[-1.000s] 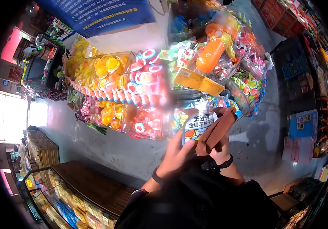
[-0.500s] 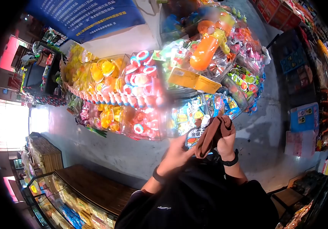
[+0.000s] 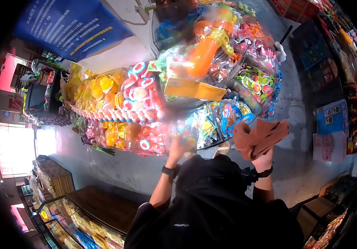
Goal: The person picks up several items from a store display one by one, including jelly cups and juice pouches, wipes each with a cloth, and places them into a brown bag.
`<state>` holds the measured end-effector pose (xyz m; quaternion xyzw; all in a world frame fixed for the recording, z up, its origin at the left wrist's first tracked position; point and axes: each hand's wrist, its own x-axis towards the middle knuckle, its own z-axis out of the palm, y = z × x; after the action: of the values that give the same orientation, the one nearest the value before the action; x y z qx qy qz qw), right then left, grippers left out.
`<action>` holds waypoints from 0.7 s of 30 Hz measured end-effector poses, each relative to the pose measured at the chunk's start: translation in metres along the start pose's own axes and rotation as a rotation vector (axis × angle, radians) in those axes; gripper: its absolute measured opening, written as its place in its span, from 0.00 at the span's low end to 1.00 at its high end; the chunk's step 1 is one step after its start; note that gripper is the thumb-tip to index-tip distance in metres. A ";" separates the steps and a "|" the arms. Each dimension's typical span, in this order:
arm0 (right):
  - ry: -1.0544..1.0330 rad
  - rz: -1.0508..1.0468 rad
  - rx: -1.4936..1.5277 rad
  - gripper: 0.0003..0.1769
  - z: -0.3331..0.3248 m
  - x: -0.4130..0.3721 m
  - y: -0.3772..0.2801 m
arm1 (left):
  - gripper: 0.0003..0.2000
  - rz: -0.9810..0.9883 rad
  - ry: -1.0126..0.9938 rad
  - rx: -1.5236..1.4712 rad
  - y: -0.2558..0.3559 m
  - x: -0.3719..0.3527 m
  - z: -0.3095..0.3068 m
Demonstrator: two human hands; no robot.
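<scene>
In my right hand (image 3: 264, 160) is a brown cloth (image 3: 256, 139), bunched up and held out at the right of the display, over the floor. My left hand (image 3: 179, 148) reaches to the front edge of the display, by a clear bin. Its fingers are smeared by motion and glare, so whether they hold anything cannot be made out. Beside it lie white and yellow printed packets (image 3: 206, 126), and blue packets (image 3: 234, 114) fill the compartment to the right. Left of the hand are pink pacifier-shaped items (image 3: 139, 92) with red and blue parts.
An orange bottle-shaped container (image 3: 203, 56) stands on the display behind a yellow card strip (image 3: 195, 88). Yellow round items (image 3: 105, 85) fill bins at the left. A blue sign (image 3: 68, 29) stands behind. A dark wooden counter (image 3: 99, 207) is at lower left, shelves (image 3: 332, 120) at right.
My hands have moved apart: the left went left toward the bins, the right went right with the cloth. The printed packet with dark lettering no longer shows in my left hand.
</scene>
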<state>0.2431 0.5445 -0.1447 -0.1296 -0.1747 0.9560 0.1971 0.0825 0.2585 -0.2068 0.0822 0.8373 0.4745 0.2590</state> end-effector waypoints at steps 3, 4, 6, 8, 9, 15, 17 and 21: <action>-0.094 -0.009 -0.044 0.32 -0.010 -0.014 -0.016 | 0.17 -0.040 0.073 0.177 -0.033 0.023 0.019; -0.129 -0.022 -0.054 0.33 -0.011 -0.019 -0.021 | 0.15 -0.059 0.118 0.277 -0.039 0.027 0.026; -0.021 -0.118 -0.200 0.36 -0.040 -0.027 -0.029 | 0.13 -0.090 0.208 0.477 -0.052 0.039 0.040; -0.014 -0.122 -0.230 0.36 -0.043 -0.029 -0.050 | 0.12 0.111 0.354 0.692 -0.074 0.051 0.049; -0.004 -0.130 -0.253 0.36 -0.046 -0.029 -0.059 | 0.12 0.212 0.429 0.794 -0.073 0.053 0.053; 0.029 -0.149 -0.349 0.36 -0.055 -0.030 -0.097 | 0.20 0.268 0.280 0.733 -0.065 0.104 0.100; 0.031 -0.139 -0.375 0.36 -0.057 -0.030 -0.105 | 0.25 0.106 0.277 0.728 -0.069 0.114 0.125; 0.034 -0.122 -0.395 0.36 -0.056 -0.031 -0.111 | 0.32 -0.078 0.397 0.669 -0.038 0.111 0.146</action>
<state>0.3253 0.6430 -0.1474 -0.1708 -0.3631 0.8871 0.2282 0.0669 0.3906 -0.3383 0.0368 0.9820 0.1720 0.0686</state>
